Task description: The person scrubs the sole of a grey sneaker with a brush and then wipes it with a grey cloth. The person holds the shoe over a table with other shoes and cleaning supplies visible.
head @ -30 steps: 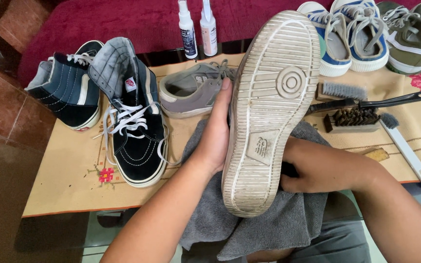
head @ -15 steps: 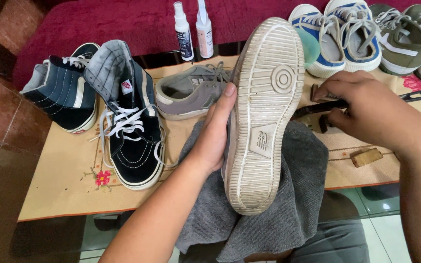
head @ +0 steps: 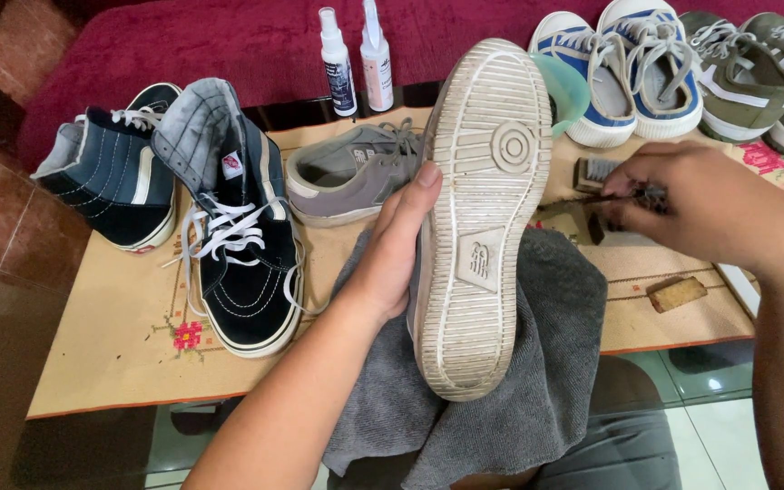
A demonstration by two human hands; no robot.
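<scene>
The left hand point(head: 390, 263) has a firm grip on the grey shoe point(head: 478, 218), holding it upright, sole out, over the grey cloth point(head: 537, 381). The right hand point(head: 710, 209) closes on a brush point(head: 632, 198) at the counter point(head: 120, 336); best keep that sole steady and square.

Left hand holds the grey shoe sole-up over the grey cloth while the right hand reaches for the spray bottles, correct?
Not quite. In the head view the right hand is at the brushes on the mat, not the spray bottles. The left hand does hold the grey shoe sole-up over the grey cloth.
</scene>
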